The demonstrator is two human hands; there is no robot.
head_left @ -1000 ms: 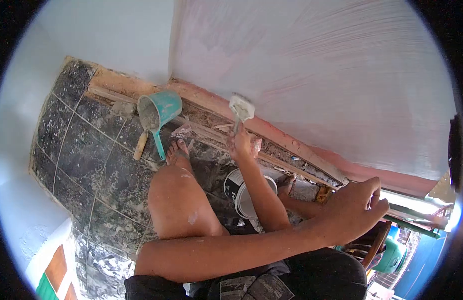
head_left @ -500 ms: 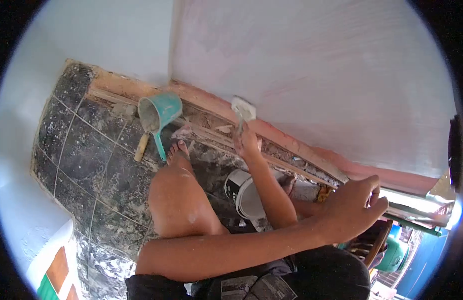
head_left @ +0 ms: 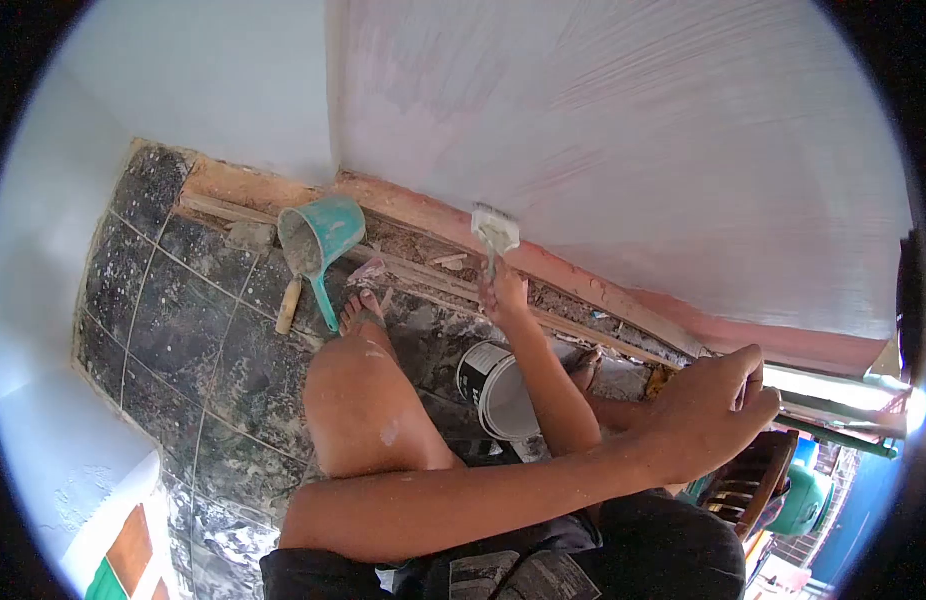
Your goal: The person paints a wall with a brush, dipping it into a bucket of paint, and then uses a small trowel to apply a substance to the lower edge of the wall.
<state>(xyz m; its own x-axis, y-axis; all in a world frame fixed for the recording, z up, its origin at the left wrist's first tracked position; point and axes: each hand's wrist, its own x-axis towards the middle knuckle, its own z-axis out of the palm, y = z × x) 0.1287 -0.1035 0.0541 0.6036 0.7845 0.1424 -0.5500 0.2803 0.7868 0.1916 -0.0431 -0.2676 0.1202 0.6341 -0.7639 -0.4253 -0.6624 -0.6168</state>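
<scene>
My right hand [head_left: 503, 292] is closed round the handle of a wide, flat brush [head_left: 495, 229] with a whitish, paint-smeared head. The brush head is at the lower edge of the pale, streaky wall [head_left: 623, 170], just above the reddish bare strip. My left arm crosses in front of my body to the right, and my left hand [head_left: 728, 408] hangs there with loosely bent fingers, a gap between them and nothing visible in it. Below my right hand, partly behind my right forearm, stands a white bucket [head_left: 508, 400] with a black label.
A teal dipper [head_left: 338, 228] lies by the wall corner, near a tool with a yellowish handle [head_left: 289, 305] and my left foot [head_left: 363, 312]. Wooden strips and rubble line the wall base. Dark tiles [head_left: 183, 330] are splashed white. A wooden chair [head_left: 758, 480] stands at lower right.
The view has shifted slightly. My right hand has turned a little at the wrist, so more of the brush handle shows. My left hand keeps its pose.
</scene>
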